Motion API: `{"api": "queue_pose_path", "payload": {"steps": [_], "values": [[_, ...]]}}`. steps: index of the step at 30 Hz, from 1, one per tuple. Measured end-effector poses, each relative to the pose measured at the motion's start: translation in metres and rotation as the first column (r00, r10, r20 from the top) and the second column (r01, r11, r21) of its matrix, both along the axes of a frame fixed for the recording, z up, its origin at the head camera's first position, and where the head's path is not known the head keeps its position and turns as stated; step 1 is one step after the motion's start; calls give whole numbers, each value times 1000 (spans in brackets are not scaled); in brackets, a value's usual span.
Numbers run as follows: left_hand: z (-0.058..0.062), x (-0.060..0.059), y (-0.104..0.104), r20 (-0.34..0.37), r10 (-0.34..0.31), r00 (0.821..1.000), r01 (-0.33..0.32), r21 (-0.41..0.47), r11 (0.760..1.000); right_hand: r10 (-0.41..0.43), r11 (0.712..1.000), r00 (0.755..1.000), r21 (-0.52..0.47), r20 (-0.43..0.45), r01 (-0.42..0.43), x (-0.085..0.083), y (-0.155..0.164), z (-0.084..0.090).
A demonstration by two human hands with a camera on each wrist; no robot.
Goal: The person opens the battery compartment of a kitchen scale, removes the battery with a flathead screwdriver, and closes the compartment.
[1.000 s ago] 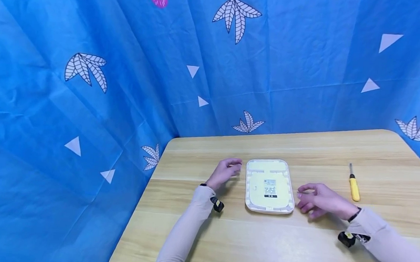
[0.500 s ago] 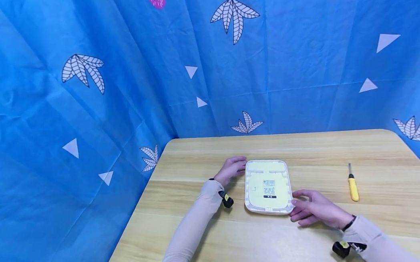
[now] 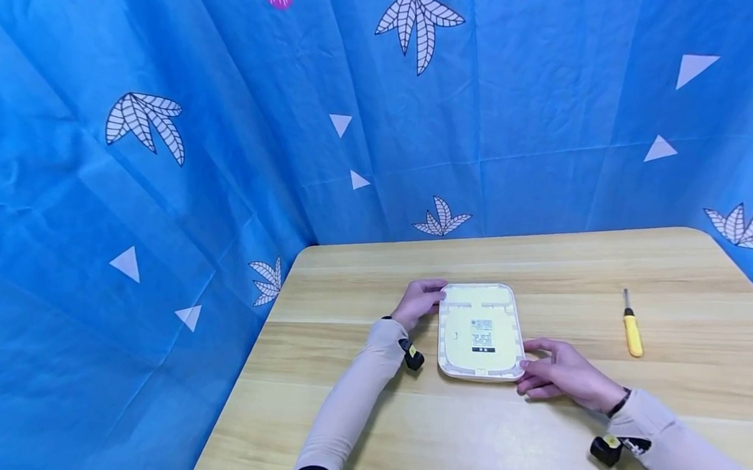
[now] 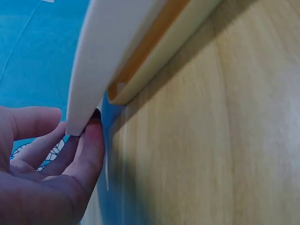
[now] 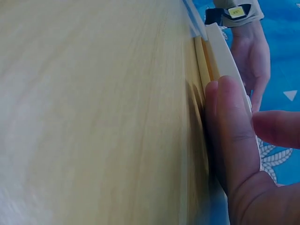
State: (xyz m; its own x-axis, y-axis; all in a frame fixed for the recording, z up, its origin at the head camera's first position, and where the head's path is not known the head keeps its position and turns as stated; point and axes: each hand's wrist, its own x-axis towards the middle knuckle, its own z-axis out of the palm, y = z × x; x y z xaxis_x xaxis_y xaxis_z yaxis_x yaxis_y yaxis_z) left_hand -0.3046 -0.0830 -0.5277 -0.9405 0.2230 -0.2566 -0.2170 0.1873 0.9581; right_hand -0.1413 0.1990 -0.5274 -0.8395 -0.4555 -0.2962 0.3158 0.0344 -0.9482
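Observation:
A white, rounded rectangular device (image 3: pixel 506 336) lies on the table with its printed label facing up. At its far left corner is my left hand (image 3: pixel 419 301); in the left wrist view the fingers (image 4: pixel 91 145) curl under the white edge, with the thumb just beside it. The near right corner is held by my right hand (image 3: pixel 565 376), thumb on the upper edge and fingers (image 5: pixel 234 126) along the side and below. Both wrist views show a cream rim (image 4: pixel 154 56) beneath the white shell, separated by a groove.
A yellow-handled screwdriver (image 3: pixel 632 333) lies on the wooden table (image 3: pixel 454 441) to the right, its tip pointing away. Blue patterned cloth (image 3: pixel 539 115) hangs behind the table and along its left side.
Both hands have moved inward from beside the device to its opposite corners, and their fingers now hold its edges. Device and screwdriver stay in place; the view has shifted slightly.

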Motion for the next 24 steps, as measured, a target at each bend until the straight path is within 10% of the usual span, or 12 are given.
{"api": "queue_pose_path", "payload": {"steps": [24], "values": [[-5,10,-40,37,-10,999,9,24,1000,-31,991,999,129,-41,36,-17,12,6]]}}
